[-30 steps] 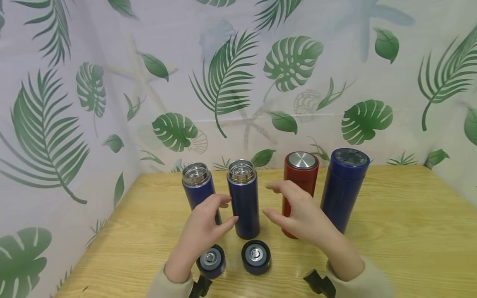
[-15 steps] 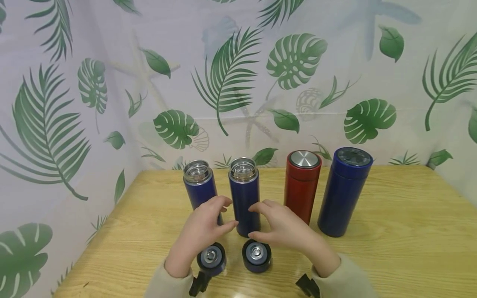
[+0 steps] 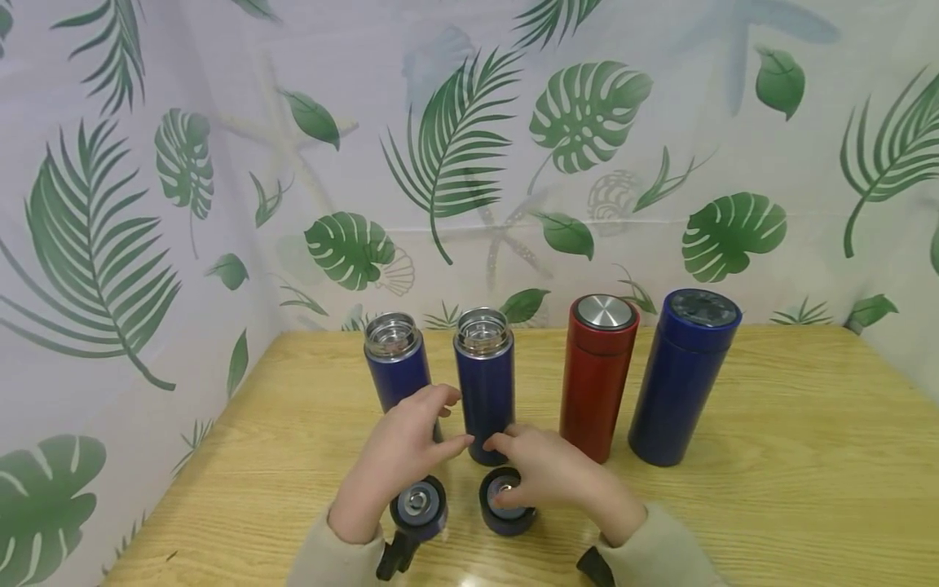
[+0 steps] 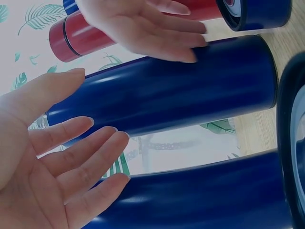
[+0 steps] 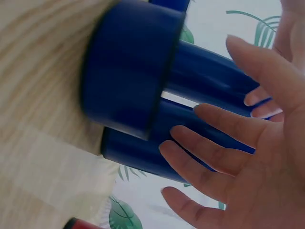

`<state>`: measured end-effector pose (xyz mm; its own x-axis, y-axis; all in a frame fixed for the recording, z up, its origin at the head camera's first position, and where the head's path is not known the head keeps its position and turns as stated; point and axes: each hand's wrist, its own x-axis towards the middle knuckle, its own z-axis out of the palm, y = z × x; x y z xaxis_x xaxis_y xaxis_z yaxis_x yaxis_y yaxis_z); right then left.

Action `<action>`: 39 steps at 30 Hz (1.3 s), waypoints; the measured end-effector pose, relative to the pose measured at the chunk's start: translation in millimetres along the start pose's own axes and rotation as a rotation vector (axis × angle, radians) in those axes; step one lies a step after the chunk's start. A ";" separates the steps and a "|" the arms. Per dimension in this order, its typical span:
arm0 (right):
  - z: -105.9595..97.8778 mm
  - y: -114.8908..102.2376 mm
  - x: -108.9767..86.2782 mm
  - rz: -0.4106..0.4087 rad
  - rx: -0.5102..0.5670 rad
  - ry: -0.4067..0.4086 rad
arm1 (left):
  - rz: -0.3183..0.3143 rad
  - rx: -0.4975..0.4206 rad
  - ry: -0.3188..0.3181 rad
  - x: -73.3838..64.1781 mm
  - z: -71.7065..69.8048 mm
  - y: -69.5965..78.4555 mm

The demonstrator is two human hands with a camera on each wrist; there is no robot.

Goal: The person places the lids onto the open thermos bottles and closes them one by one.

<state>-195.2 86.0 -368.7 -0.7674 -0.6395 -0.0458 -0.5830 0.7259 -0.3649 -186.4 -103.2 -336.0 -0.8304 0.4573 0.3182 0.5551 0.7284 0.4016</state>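
Note:
Two slim blue thermos bottles stand upright without lids, a left one (image 3: 396, 375) and a middle one (image 3: 486, 383), their steel mouths showing. In front of them, undersides up, lie a left lid (image 3: 418, 507) and a right lid (image 3: 506, 523). My left hand (image 3: 407, 432), fingers relaxed and holding nothing, hovers before the left bottle, its fingertips close to the middle one. Over the right lid reaches my right hand (image 3: 553, 473), thumb and fingers apart, partly covering the lid in the head view. The right wrist view shows that lid's blue side (image 5: 128, 71) just beyond the spread fingers (image 5: 200, 176).
To the right stand a red thermos (image 3: 597, 383) with a steel-topped lid and a larger blue thermos (image 3: 682, 391) with a dark top, both closed. The wooden table (image 3: 807, 456) ends at a leaf-printed curtain (image 3: 469, 163) behind and at the left.
My right hand has moved left and down, from in front of the red thermos to over the right lid. The left hand stays almost where it was.

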 end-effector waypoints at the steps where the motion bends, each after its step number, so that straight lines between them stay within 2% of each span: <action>1: 1.5 0.1 0.3 0.004 -0.007 -0.009 | 0.000 -0.001 0.002 0.2 -0.1 0.4; 5: 7.3 0.5 1.2 0.004 -0.041 -0.047 | -0.009 -0.021 -0.003 1.4 -0.3 1.5; 10: 13.4 0.4 1.5 -0.033 -0.104 -0.063 | -0.019 -0.026 -0.023 2.2 -0.3 2.3; 19: 16.6 -1.9 2.8 0.005 -0.098 -0.154 | -0.037 -0.026 -0.044 2.6 -0.5 2.8; 33: 17.0 -4.7 3.3 0.013 -0.090 -0.185 | -0.025 -0.034 -0.047 1.3 0.8 3.1; 39: 10.2 -8.8 -1.2 0.012 -0.099 -0.155 | -0.025 -0.021 -0.047 1.3 1.9 3.4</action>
<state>-186.5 77.8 -375.0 -0.7289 -0.6563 -0.1951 -0.6032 0.7503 -0.2704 -185.7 -99.1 -335.8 -0.8454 0.4626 0.2671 0.5342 0.7294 0.4273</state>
